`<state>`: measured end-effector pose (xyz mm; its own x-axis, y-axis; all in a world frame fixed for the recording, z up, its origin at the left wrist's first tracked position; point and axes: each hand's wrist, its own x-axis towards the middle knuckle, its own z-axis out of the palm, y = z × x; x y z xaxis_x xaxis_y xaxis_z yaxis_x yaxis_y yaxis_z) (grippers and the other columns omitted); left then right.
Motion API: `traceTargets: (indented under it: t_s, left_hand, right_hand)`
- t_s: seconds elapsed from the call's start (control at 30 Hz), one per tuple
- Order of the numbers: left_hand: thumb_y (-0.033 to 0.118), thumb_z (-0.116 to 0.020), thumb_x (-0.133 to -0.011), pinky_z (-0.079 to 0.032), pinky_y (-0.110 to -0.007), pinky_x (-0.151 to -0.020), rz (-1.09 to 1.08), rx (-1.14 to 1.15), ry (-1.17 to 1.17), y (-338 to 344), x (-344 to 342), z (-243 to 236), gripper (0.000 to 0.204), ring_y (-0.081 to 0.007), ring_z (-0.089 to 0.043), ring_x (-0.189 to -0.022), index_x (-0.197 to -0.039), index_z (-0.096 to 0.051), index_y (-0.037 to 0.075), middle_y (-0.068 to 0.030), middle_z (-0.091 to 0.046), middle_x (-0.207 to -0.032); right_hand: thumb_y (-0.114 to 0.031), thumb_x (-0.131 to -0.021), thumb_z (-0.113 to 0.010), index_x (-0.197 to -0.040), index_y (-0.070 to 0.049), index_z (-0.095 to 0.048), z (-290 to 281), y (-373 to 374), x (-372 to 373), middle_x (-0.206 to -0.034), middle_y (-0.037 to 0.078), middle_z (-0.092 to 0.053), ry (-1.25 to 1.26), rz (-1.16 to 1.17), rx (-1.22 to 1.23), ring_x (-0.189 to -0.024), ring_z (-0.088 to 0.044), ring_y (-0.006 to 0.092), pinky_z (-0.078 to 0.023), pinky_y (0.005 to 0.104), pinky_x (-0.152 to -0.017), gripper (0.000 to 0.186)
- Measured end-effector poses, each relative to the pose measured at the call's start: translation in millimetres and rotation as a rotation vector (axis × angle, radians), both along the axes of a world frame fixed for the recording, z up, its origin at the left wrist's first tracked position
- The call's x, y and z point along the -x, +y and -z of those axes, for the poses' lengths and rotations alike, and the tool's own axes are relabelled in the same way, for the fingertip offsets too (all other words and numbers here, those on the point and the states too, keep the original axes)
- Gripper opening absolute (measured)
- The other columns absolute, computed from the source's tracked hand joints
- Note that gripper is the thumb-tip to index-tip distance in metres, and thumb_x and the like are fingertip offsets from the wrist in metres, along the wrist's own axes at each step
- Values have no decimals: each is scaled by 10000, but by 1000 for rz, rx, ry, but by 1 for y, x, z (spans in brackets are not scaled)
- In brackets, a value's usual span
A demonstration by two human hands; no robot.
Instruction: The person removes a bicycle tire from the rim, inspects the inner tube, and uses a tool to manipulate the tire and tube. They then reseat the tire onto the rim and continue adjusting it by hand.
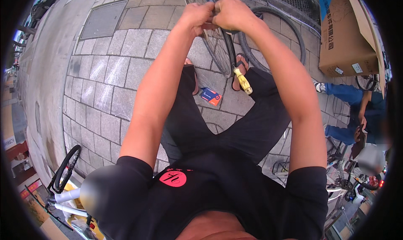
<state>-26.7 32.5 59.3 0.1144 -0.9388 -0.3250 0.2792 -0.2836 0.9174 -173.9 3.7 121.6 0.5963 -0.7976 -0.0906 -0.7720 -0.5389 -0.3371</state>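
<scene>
Both my arms reach forward to a spoked bicycle wheel [218,47] standing upright in front of my knees. My left hand [197,14] and my right hand [232,12] are side by side, both gripping the black tyre at the top of the wheel's rim. A yellow-handled tool [242,81] hangs down by the rim, near my right foot. Whether its tip is wedged under the tyre I cannot tell.
A loose black tyre [299,38] lies on the grey paving stones [105,84] behind the wheel. A small blue and orange packet [210,96] lies between my feet. A big cardboard box [346,34] stands at the right, another person [357,114] crouches there, and a white bicycle [63,189] is at lower left.
</scene>
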Motion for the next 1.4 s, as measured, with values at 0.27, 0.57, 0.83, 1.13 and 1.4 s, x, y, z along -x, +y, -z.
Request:
traceTargets:
  t_s: [0.27, 0.57, 0.83, 1.13, 1.4]
  left_hand:
    - [204, -681, -960, -623, -376, -582, -37, 101, -73, -28, -17, 3, 214, -205, -680, -657, -952, -642, -7, -80, -663, -833]
    - [120, -686, -940, -612, -385, -595, -131, 13, 119, -30, -3, -2, 175, -234, -714, -697, -978, -612, -34, -108, -675, -851]
    - [142, -704, -930, -571, -340, -566, -160, 71, 43, -40, -11, 12, 181, -189, -671, -647, -957, -640, -26, -79, -672, -810]
    - [171, -733, -915, -586, -361, -603, -188, 99, 16, -40, -17, 4, 249, -188, -683, -668, -1008, -643, -42, -86, -692, -830]
    - [151, -721, -917, -577, -376, -583, -231, 102, 44, -37, -23, -4, 162, -142, -571, -596, -865, -663, 8, -6, -574, -695]
  right_hand:
    - [-333, -935, -658, -1176, -88, -751, -2, -15, 13, -959, 199, -763, -172, -84, 43, -1000, -725, 389, -563, 503, -903, 355]
    - [-250, -942, -649, -1222, -32, -711, -13, -20, 4, -1032, 296, -725, -65, -58, -11, -1054, -691, 453, -527, 507, -945, 360]
    - [-261, -937, -647, -1442, -110, -571, -25, 4, 5, -1223, 256, -709, -137, 73, 4, -1156, -669, 443, -516, 486, -1007, 533]
    - [-261, -865, -633, -1360, -123, -656, 0, 71, 46, -1193, 212, -731, -302, 202, 68, -1072, -699, 413, -532, 466, -962, 515]
    - [-263, -855, -620, -1288, -108, -711, -30, 131, 84, -976, 212, -752, -234, 308, -124, -912, -720, 402, -545, 465, -856, 468]
